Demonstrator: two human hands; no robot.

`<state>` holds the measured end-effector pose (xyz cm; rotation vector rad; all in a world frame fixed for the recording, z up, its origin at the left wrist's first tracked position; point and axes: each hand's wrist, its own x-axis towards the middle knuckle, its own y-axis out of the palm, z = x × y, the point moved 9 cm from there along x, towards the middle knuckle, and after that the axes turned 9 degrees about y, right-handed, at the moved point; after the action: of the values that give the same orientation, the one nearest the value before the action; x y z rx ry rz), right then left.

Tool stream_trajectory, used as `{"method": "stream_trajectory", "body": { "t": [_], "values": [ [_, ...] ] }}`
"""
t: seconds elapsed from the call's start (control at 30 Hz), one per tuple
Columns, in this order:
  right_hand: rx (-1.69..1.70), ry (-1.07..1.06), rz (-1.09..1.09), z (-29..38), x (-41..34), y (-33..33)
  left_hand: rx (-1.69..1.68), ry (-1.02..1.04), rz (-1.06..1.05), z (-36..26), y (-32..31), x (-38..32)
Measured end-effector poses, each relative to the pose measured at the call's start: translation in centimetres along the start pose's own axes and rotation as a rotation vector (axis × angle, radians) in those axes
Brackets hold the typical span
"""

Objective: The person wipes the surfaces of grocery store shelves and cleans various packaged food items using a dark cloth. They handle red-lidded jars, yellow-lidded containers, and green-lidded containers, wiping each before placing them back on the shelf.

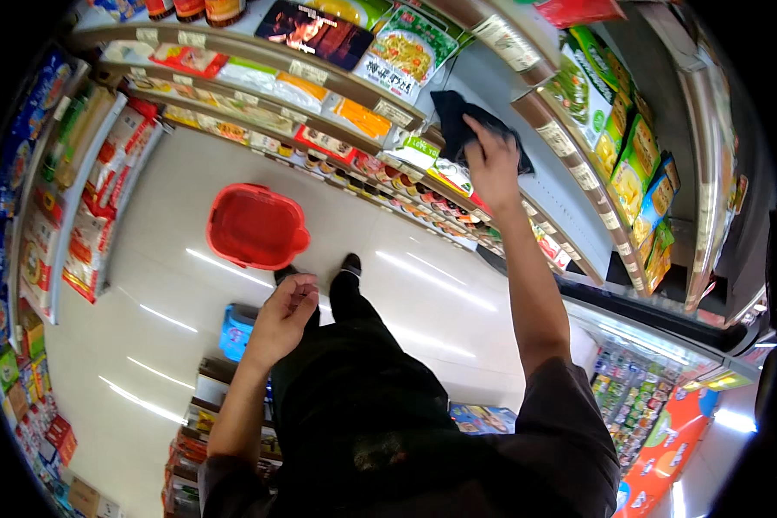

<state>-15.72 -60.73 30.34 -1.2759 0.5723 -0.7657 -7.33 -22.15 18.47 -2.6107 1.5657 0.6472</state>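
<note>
My right hand (492,158) presses on a crumpled black cloth (453,123) that lies on a grey metal store shelf (557,201). Left of the cloth, on the shelf, stands a green and white food packet (405,52) with a noodle picture. A phone or small screen (314,33) showing a dark picture lies beside that packet. My left hand (288,317) hangs in front of my body with its fingers loosely curled, above the floor, with nothing seen in it.
A red plastic basket or bucket (256,226) is on the tiled floor by my feet. Near it is a blue plastic container (236,331). Lower shelves hold packets and jars. Bagged goods (634,168) fill the rack at right; more shelving (71,194) stands at left.
</note>
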Motion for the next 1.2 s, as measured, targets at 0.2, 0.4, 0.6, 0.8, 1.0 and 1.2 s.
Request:
{"method": "stream_trajectory", "body": {
  "t": [0.2, 0.4, 0.6, 0.8, 1.0, 1.2],
  "values": [
    [0.14, -0.355, -0.014, 0.7, 7.1, 2.8, -0.136, -0.054, -0.076, 5.3, 2.7, 2.6],
    [-0.497, -0.403, -0.339, -7.1, 20.0, 5.9, -0.067, -0.074, -0.09, 8.0, 6.9, 6.0],
    [-0.276, 0.411, -0.246, -7.5, 23.7, 3.5, 0.442, 0.686, -0.339, -2.9, 13.3, 13.5],
    [-0.382, -0.263, -0.345, -14.9, 25.2, 2.0, 0.671, 1.006, -0.644, -9.8, 21.1, 20.1],
    [0.146, -0.694, -0.088, -1.8, 11.0, 3.5, 0.871, 0.899, -0.781, -7.5, 21.5, 21.1],
    [-0.101, -0.276, -0.098, -9.7, 16.5, 3.0, 0.858, 0.834, -0.786, -8.3, 22.9, 20.8]
  ]
}}
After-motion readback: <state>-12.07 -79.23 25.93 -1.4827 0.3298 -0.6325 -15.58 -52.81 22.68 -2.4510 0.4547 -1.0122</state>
